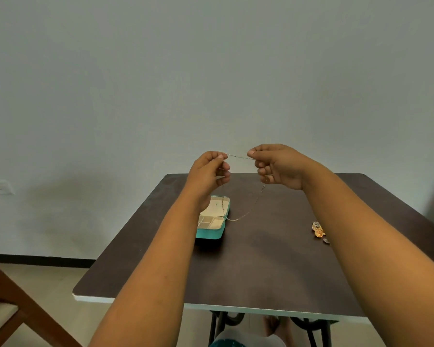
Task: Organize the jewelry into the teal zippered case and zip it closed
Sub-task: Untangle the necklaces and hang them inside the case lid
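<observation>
A: Holding up a thin gold chain (246, 214), both hands raised over the table (261, 266). Left hand (207, 175) pinches one end between thumb and forefinger, other fingers curled in. Right hand (277, 165) pinches the other end the same way. Short stretch of chain is taut between the two pinches; the rest hangs in a loop below.

B: Where's the case?

A: Teal case (212, 222) is on the table, just under the left forearm, lid open, cream compartments showing. Bottom of the loop hangs down near its right edge. Can't tell whether it touches the case or the tabletop.

B: Step?

A: Looks like sorting out the necklace before it goes in, maybe working the clasp or straightening it. Too fine to tell which.

B: Next?

A: My guess: lower the chain into the case without letting it tangle, feeding it into a compartment or the lid side. Thin chain will bunch and slide, so it needs a slow lay-down.

B: Anything left outside?

A: Small pile of gold and silver pieces (318, 231) on the right side of the table, partly hidden by the right forearm, well apart from the case. Zipping isn't close yet.
</observation>
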